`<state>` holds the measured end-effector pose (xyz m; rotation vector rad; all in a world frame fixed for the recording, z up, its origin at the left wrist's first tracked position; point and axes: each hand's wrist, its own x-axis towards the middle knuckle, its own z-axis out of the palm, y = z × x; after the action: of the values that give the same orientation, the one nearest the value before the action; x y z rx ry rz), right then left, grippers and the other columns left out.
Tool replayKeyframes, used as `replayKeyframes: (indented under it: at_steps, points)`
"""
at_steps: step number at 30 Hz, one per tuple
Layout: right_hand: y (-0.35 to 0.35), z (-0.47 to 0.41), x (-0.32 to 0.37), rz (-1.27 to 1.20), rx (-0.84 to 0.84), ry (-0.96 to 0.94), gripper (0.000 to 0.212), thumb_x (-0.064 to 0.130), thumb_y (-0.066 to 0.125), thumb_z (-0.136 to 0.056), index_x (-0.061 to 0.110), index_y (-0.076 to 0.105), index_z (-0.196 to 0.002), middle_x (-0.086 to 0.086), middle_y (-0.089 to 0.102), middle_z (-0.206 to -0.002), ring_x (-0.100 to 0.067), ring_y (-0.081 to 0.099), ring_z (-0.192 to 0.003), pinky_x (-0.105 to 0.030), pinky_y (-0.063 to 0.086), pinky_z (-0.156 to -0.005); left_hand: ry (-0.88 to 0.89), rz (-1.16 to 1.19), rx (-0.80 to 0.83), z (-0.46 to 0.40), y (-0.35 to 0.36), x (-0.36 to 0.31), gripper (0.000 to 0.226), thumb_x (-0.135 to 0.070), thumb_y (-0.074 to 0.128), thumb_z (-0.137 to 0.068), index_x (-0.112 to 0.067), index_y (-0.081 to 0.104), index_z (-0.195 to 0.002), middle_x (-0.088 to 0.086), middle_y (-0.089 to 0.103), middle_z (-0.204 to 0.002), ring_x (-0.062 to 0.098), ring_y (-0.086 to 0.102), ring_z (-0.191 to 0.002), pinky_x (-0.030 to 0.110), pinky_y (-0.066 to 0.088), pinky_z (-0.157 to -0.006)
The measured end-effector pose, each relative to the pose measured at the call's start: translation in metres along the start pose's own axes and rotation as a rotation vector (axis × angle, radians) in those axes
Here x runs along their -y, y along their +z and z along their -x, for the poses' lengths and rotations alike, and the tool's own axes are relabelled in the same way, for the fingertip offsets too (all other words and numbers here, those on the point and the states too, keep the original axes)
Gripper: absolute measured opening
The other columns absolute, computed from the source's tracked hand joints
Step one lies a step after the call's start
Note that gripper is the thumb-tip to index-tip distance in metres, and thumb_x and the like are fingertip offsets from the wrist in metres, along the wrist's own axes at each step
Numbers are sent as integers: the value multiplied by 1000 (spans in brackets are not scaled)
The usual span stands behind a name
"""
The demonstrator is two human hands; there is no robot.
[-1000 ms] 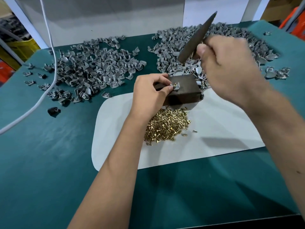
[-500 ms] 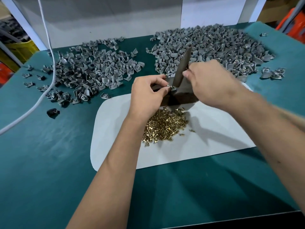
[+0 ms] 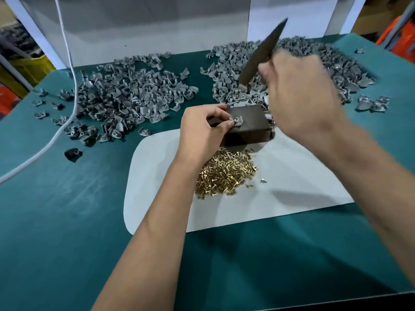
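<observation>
File (image 3: 261,52) well above block (image 3: 252,125) — part (image 3: 237,121) at its edge

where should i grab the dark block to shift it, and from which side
Probably by the right end of the block, fingers across its flat near and far faces, coming from the right: it is a straight-sided box, and the left hand pinches a small part on its left top. The right hand holds a bar up above it.

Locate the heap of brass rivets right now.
In the head view, the brass rivets lie mid-frame on the white sheet, just nearer than the dark block and the left hand.
</observation>
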<state>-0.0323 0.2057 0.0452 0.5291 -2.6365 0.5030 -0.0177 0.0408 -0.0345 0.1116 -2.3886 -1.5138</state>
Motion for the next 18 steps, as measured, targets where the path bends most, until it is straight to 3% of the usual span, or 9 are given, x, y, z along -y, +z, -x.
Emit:
replayKeyframes:
  at_steps: [3, 5, 7, 9, 12, 13, 15, 18]
  points:
    - [10, 7, 2, 156, 308, -12, 27, 37, 36, -110, 20, 48, -92, -12, 59, -83, -36, 54, -72, -45, 50, -69, -28, 57, 13, 0, 1, -1, 15, -2, 78, -86, -16, 77, -82, 0, 72, -125, 12, 69, -108, 34, 55, -101]
    - [2, -1, -3, 192, 316, -22, 31, 40, 37, -109, 20, 53, -92, -11, 59, -83, -35, 56, -74, -41, 45, -67, -30, 58, 3, 1, 1, -3, 15, -2, 78, -86, -16, 77, -82, 1, 72, -124, 9, 69, -105, 31, 55, -100]
    - [-5, -6, -7, 107, 139, -23, 30, 41, 39, -108, 21, 54, -92, -4, 52, -71, -28, 52, -60, -37, 41, -62, -15, 28, 4, 1, 0, -3, 12, -3, 78, -86, -15, 78, -83, 0, 72, -123, -2, 66, -97, 13, 52, -93]
    - [-2, -3, -5, -27, 4, -13, 29, 40, 39, -108, 19, 53, -94, -1, 47, -65, -23, 50, -54, -36, 42, -57, -7, 13, -2, 0, 0, -2, 10, -4, 79, -86, -14, 79, -83, -2, 73, -122, -6, 65, -96, 9, 49, -88]
    - [11, 3, 0, 129, 303, -12, 27, 38, 38, -109, 19, 50, -94, -10, 59, -82, -39, 61, -76, -40, 45, -67, -27, 43, 4, 1, 1, -1, 10, -3, 78, -86, -13, 78, -84, -1, 72, -124, 8, 69, -105, 31, 55, -99]
    - [9, 1, -1, 175, 338, -10, 27, 38, 37, -109, 20, 50, -93, -13, 59, -86, -40, 59, -80, -40, 44, -69, -22, 41, 3, 1, 1, -2, 11, -3, 78, -87, -13, 78, -84, -1, 72, -124, 7, 68, -104, 33, 56, -99]
    - [-1, -7, -4, 207, 279, -42, 28, 40, 39, -108, 21, 52, -92, -10, 55, -81, -35, 52, -72, -39, 41, -65, -13, 37, 3, 2, 0, -2, 8, -3, 78, -86, -11, 79, -85, -1, 72, -123, -4, 65, -97, 25, 55, -97]
    - [-3, -7, -5, 57, -7, -57, 29, 34, 35, -108, 18, 58, -101, -5, 49, -71, -28, 45, -57, -33, 36, -56, 0, -5, -1, 1, -1, -2, 9, -6, 79, -86, -15, 79, -84, -4, 73, -122, -12, 62, -94, 8, 49, -90]
